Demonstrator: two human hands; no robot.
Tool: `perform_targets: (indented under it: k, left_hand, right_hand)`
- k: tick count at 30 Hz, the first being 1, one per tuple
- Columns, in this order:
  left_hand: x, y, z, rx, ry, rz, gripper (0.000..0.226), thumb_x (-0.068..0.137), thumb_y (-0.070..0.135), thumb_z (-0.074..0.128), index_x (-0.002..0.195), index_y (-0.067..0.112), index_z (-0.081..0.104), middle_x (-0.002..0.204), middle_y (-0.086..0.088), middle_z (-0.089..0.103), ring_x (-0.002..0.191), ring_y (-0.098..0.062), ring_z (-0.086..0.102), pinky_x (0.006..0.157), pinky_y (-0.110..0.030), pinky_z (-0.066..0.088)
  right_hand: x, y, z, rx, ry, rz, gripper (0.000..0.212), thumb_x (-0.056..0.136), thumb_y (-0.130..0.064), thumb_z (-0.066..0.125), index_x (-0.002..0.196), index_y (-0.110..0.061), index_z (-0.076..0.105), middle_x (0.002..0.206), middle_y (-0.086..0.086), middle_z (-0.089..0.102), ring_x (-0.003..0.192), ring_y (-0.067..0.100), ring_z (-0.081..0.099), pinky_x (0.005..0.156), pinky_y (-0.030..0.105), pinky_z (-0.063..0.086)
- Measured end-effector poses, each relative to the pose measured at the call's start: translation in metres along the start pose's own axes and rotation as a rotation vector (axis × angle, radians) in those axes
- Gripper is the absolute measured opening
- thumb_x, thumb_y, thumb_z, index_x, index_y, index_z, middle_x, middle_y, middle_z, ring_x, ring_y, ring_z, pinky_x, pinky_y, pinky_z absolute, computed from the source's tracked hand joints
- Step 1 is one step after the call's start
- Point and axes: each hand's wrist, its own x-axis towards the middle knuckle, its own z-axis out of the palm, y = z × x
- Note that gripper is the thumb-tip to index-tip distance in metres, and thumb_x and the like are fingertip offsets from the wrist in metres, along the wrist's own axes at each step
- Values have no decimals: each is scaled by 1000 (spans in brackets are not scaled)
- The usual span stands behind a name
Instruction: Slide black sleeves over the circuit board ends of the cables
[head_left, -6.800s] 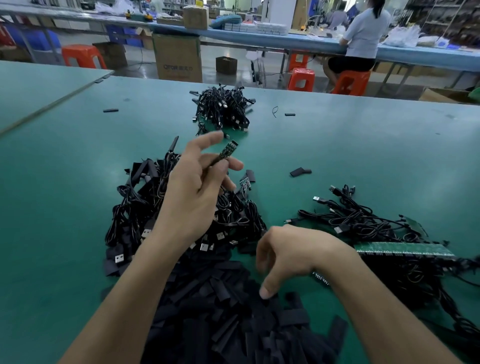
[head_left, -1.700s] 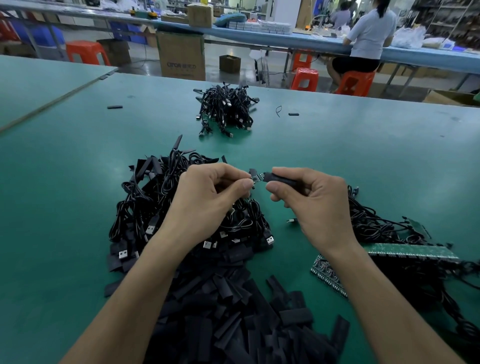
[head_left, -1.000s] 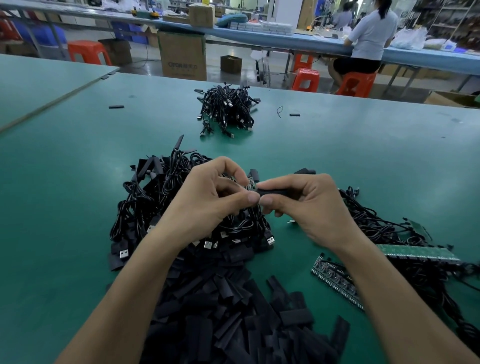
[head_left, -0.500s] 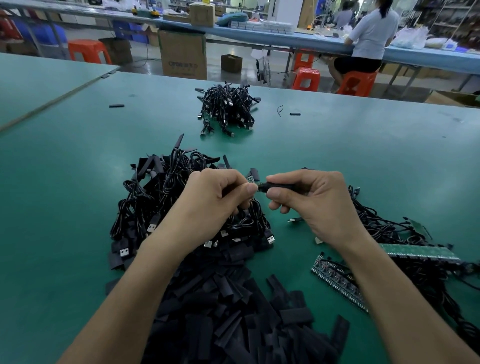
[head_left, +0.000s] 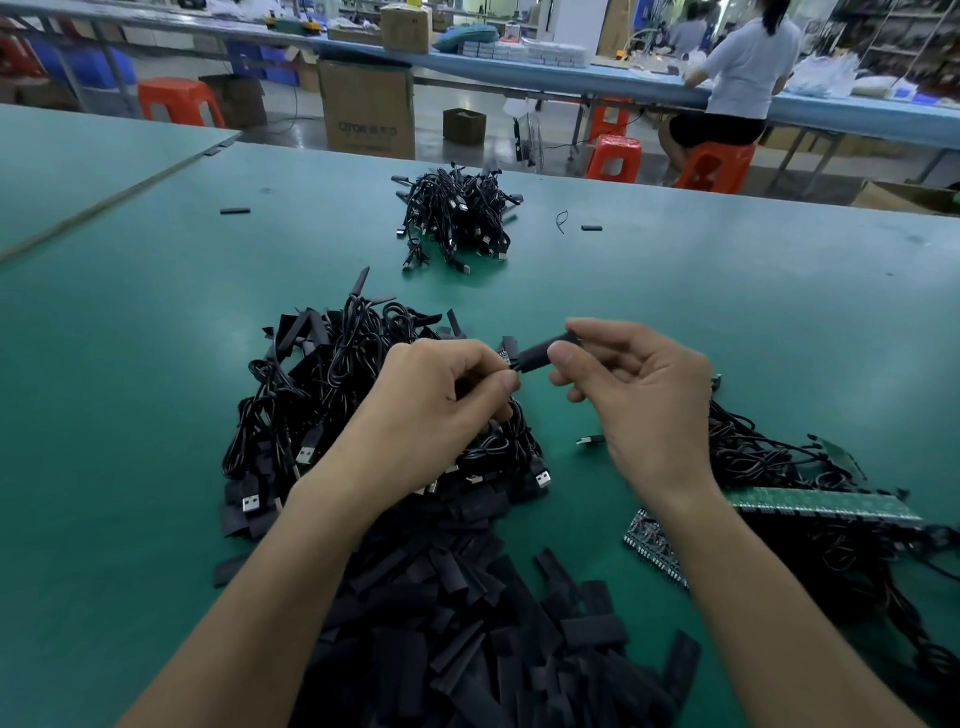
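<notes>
Above the green tabletop (head_left: 156, 364), a short black tubular sleeve (head_left: 540, 354) is pinched between thumb and forefinger of the right hand (head_left: 641, 400), its other fingers being loosely spread. The left hand (head_left: 431, 415) is curled, with thumb and forefinger pinched on the small green circuit board (head_left: 503, 356) at the sleeve's left end. Compared with half a second ago, when the sleeve was held level between the hands, its right end has been tipped up and away, and the right hand has been drawn a little to the right. Only a speck of the board is now seen beside the sleeve's left end, so the board is judged to be almost wholly covered and this piece nearly finished. Loose flat black sleeves (head_left: 467, 623) are heaped at the near edge, a tangled heap of black USB cables (head_left: 311, 395) is spread beneath the left hand, and a smaller bundle of black cables (head_left: 457, 218) is set farther off
</notes>
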Motion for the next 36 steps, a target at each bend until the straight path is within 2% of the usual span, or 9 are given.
perform_targets:
  k: [9, 14, 18, 21, 24, 29, 31, 33, 36]
  left_hand:
    - [1, -1, -4, -84, 54, 24, 16, 95, 16, 67, 81, 22, 73, 69, 8, 73, 55, -5, 65, 56, -20, 54]
    - [1, 0, -3, -117, 51, 12, 16, 96, 15, 66, 84, 22, 74, 70, 5, 74, 58, -10, 68, 57, -27, 57]
    - [1, 0, -1, -112, 35, -19, 8, 94, 22, 70, 88, 20, 75, 72, 2, 74, 67, -19, 71, 67, -41, 61]
    - [0, -2, -1, -20, -55, -75, 13, 87, 32, 77, 95, 24, 73, 79, 8, 74, 75, -8, 70, 74, -30, 59]
    - [-1, -4, -3, 116, -118, -89, 9, 86, 33, 78, 89, 26, 73, 77, 10, 72, 70, -1, 66, 69, -20, 55]
    - [3, -4, -11, 125, 74, -79, 16, 93, 33, 68, 81, 24, 73, 67, 10, 70, 60, -6, 66, 56, -17, 53]
    - [5, -4, -18, 16, 230, -84, 12, 95, 31, 65, 85, 29, 71, 71, 13, 72, 55, -14, 65, 48, -23, 54]
    - [7, -8, -24, 5, 403, -74, 11, 97, 30, 64, 88, 33, 71, 72, 21, 71, 51, -20, 61, 44, -31, 52]
    - [10, -18, -34, -13, 605, -95, 7, 96, 29, 66, 100, 33, 71, 68, 20, 70, 48, -5, 51, 46, -24, 43]
  right_hand:
    - [-15, 8, 16, 115, 21, 37, 35, 85, -8, 74, 118, -20, 68, 85, -1, 78, 74, 24, 74, 69, 24, 58]
    - [-16, 4, 21, 167, 30, 15, 30, 85, -24, 74, 114, -31, 71, 85, 3, 78, 75, 24, 73, 72, 26, 58]
    - [-10, 0, 21, 152, 47, 45, 22, 90, -12, 71, 101, -31, 71, 80, 3, 76, 72, 20, 73, 63, 21, 54]
    - [-4, -6, 19, 223, 61, 89, 17, 93, -3, 66, 99, -18, 63, 74, 4, 73, 66, 18, 70, 58, 21, 51]
    - [5, -17, 17, 312, 74, 104, 14, 94, 0, 62, 99, -13, 59, 73, 3, 73, 64, 17, 69, 59, 22, 52]
    - [20, -25, 8, 369, 186, 109, 12, 98, -6, 59, 103, -16, 60, 80, 7, 74, 72, 20, 71, 63, 25, 54]
    - [22, -15, 7, 246, 175, 185, 14, 101, -14, 56, 110, -24, 59, 88, 6, 75, 79, 20, 72, 67, 26, 55]
    - [18, 5, 9, -94, 51, 276, 18, 100, -20, 59, 116, -26, 61, 99, -1, 74, 91, 15, 70, 80, 30, 57]
    - [6, 33, 14, -615, -267, 379, 37, 95, -23, 65, 131, -17, 61, 125, 1, 66, 117, 16, 61, 104, 26, 42]
